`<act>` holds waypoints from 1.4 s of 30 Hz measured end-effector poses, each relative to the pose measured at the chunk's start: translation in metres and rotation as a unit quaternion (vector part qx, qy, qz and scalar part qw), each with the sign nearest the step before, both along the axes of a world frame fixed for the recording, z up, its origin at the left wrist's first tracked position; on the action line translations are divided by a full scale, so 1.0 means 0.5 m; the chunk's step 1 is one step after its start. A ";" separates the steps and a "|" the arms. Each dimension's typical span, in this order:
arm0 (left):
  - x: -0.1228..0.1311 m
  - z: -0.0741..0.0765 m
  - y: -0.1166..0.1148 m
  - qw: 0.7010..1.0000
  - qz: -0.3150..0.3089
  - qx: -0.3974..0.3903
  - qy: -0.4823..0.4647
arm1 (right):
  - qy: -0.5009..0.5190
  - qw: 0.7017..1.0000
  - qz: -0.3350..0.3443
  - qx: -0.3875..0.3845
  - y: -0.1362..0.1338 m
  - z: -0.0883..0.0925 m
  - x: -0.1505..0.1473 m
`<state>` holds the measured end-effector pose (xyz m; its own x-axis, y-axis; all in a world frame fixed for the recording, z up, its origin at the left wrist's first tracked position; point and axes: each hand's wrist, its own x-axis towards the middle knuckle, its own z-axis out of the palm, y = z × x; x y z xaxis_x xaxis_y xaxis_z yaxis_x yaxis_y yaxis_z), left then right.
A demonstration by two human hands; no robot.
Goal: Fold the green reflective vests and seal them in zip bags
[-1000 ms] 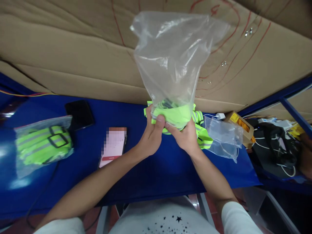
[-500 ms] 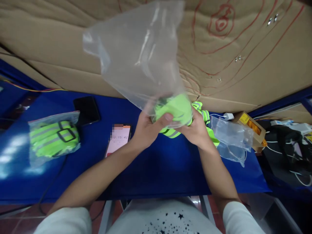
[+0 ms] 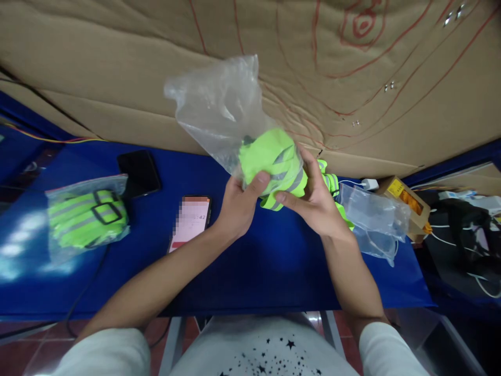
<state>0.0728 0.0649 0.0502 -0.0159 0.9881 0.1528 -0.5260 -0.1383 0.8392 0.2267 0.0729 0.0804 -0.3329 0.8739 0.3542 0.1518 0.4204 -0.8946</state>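
A bundle of neon-yellow reflective straps (image 3: 270,156) with grey stripes is held up between my hands above the blue table. Around it is a clear plastic bag (image 3: 223,99), its slack part sticking up to the upper left. My left hand (image 3: 240,203) grips the bundle's lower left through the bag, thumb across the front. My right hand (image 3: 317,201) closes round the right side, thumb pressed on the lower edge where strap pokes out of the plastic. Fingers behind the bundle are hidden. More neon strap (image 3: 331,183) lies beyond my right hand.
On the left of the blue table (image 3: 266,271) lies a packed bag of neon straps (image 3: 88,216), with a dark phone (image 3: 139,172) behind it. A lit phone (image 3: 191,222) is near my left forearm. Empty clear bags (image 3: 376,219) and a small cardboard box (image 3: 405,203) are right.
The bag's loose part has sunk and crumpled, now reaching less high. My right hand has shifted so its thumb shows on the front of the bundle. More neon strap is visible.
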 end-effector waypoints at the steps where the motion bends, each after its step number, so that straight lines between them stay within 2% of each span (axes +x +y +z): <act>1: -0.001 0.006 0.002 1.000 -0.004 0.009 -0.003 | 0.021 0.999 -0.031 0.005 0.002 -0.004 -0.004; 5: 0.003 0.008 0.004 1.000 -0.005 0.012 0.000 | 0.042 0.988 -0.146 0.020 -0.004 -0.027 -0.037; 8: 0.001 0.001 0.003 1.000 -0.001 -0.015 0.005 | 0.016 0.983 -0.179 0.040 -0.013 -0.026 -0.045; 14: -0.038 0.030 0.007 0.996 -0.089 0.012 0.019 | -0.014 0.997 -0.076 0.005 -0.012 0.021 0.002; 17: -0.048 0.038 0.009 0.993 -0.106 0.020 0.038 | -0.051 0.998 -0.035 0.006 -0.014 0.043 0.026; 19: -0.047 0.039 0.011 0.992 -0.115 0.012 0.055 | -0.082 0.996 -0.024 0.034 -0.015 0.052 0.035; 21: -0.041 0.039 0.011 0.991 -0.122 0.011 0.058 | -0.088 0.993 -0.045 0.066 -0.015 0.053 0.035; 25: -0.012 0.032 0.000 0.994 -0.102 0.012 0.030 | -0.015 0.987 -0.145 0.069 -0.006 0.022 0.013; 28: 0.010 0.020 -0.013 0.992 -0.120 -0.033 0.010 | 0.035 0.981 -0.185 0.039 0.004 -0.013 -0.013; 32: 0.011 0.012 -0.013 0.987 -0.137 -0.078 -0.019 | 0.058 0.979 -0.192 0.024 0.012 -0.035 -0.033; 35: -0.004 0.019 -0.001 0.992 -0.108 -0.055 -0.016 | 0.036 0.991 -0.126 -0.003 0.013 -0.029 -0.032; 37: -0.010 0.023 0.003 0.993 -0.109 -0.050 -0.017 | 0.021 0.997 -0.077 -0.013 0.013 -0.026 -0.030; 38: -0.010 0.024 0.003 0.991 -0.118 -0.053 -0.018 | 0.016 0.997 -0.073 -0.011 0.012 -0.027 -0.030; 42: 0.009 0.012 -0.013 0.987 -0.142 -0.071 -0.033 | -0.032 0.985 -0.166 0.033 0.008 -0.044 -0.040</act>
